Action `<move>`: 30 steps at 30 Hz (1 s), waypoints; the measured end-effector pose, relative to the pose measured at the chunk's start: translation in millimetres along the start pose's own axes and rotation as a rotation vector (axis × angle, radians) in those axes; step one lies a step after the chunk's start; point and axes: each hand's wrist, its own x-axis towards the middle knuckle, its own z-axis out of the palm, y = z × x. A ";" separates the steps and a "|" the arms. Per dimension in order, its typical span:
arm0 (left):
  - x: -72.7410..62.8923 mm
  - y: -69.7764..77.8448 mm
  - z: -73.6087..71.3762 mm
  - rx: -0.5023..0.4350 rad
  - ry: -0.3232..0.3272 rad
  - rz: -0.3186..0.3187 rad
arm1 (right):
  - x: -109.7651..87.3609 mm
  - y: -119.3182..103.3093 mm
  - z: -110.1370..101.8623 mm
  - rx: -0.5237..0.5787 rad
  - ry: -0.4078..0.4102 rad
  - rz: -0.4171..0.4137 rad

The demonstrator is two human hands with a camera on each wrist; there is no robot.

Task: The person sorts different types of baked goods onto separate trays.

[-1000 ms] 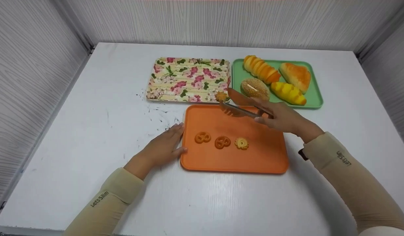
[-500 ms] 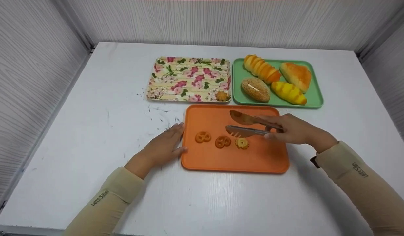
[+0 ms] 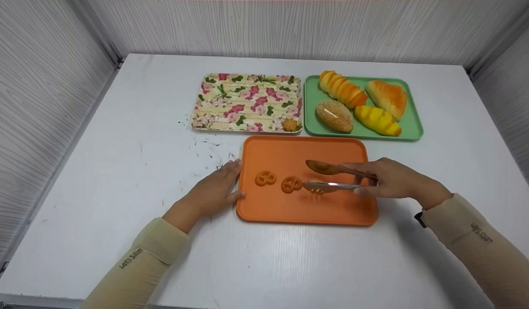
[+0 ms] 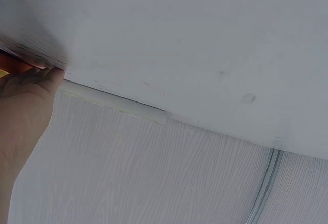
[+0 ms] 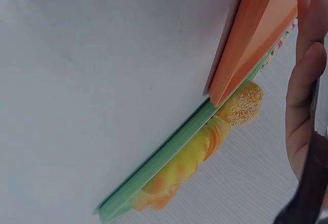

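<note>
My right hand (image 3: 392, 179) grips metal serving tongs (image 3: 331, 186) above the orange tray (image 3: 307, 212). The tongs' two arms are spread apart. Their lower, slotted end overlaps a pale yellow ring cookie (image 3: 317, 181), hiding most of it. Two brown pretzel cookies (image 3: 260, 177) lie to the left on the same tray. At the tray's left rim rests my left hand (image 3: 208, 191), fingers extended and thumb on the edge. In the right wrist view, curled fingers (image 5: 297, 93) wrap the tongs' handle.
Behind the orange tray stands a flowered tray (image 3: 247, 103) with one star-shaped cookie (image 3: 290, 125) in its near right corner. A green tray (image 3: 412, 128) beside it bears several breads, among them a sesame bun (image 3: 335, 116). Wood-grain panels (image 3: 290, 30) surround the white table.
My right hand has brought the tongs from beside the star-shaped cookie on the flowered tray down toward me, over the ring cookie. The star-shaped cookie stays there; my left hand has stayed put.
</note>
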 end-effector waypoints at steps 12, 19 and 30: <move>-0.6 0.4 0.4 -0.007 0.006 -0.001 | -0.8 -1.3 4.5 -0.044 -0.002 -0.022; 0.7 0.8 -0.3 -0.004 0.007 -0.005 | 0.7 -5.3 3.9 -0.082 0.003 -0.018; 0.7 -1.2 1.5 0.000 0.010 0.000 | 10.6 -7.0 -3.1 -0.082 0.037 -0.008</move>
